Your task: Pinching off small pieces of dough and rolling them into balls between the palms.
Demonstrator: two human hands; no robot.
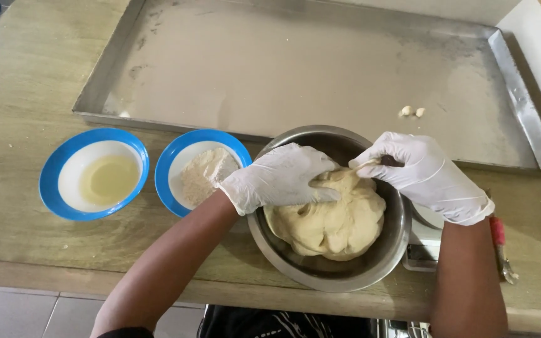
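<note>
Both gloves, on the left hand (280, 178) and the right hand (424, 175), are white. The dough (333, 222) is pale yellow in a silver bowl (320, 272). Two dishes (54, 175) are white with blue rims. The tray (295, 69) is dull grey, the counter (26, 75) light wood-grain.

Soft, even daylight, fairly bright, with no hard glare. The tray (295, 69) shows only a dull, matte sheen. Below the tray, the bowl (392, 241) holds a dark shadow inside its near wall. Focus is sharp mid-frame; edges bend slightly and soften at the corners.
</note>
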